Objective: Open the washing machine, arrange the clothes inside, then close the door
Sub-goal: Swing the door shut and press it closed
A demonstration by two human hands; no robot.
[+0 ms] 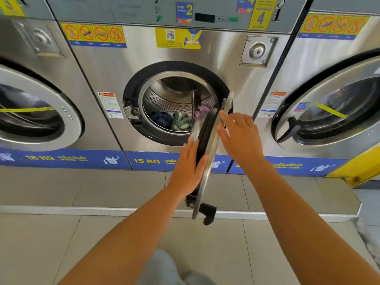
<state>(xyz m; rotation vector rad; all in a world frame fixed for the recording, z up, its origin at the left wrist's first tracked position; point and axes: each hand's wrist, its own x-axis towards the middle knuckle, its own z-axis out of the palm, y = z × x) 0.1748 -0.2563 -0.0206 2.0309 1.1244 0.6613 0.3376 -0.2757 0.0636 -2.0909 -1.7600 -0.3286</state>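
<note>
The door [207,145] of the middle washing machine [144,83] stands edge-on, hinged right, between both hands: left hand [186,169] flat on its inner face, right hand [239,136] gripping its outer rim. It looks heavy and rigid; soft clothes [181,121] lie in the drum. Tiled floor [61,233] with a raised step.

A: What is the person wearing on the arms?

B: Nothing at all. Both forearms are bare right up to the bottom edge of the view, with no sleeve or cuff showing.

A: Anything on the left hand [186,171] or right hand [240,136]?

B: No gloves, and no ring, watch or bracelet that shows. The fingers [223,118] are bare too.

A: Any clothing in view?

B: Only light grey fabric [162,268] low between the arms, soft and creased; which garment it is cannot be told.
</note>
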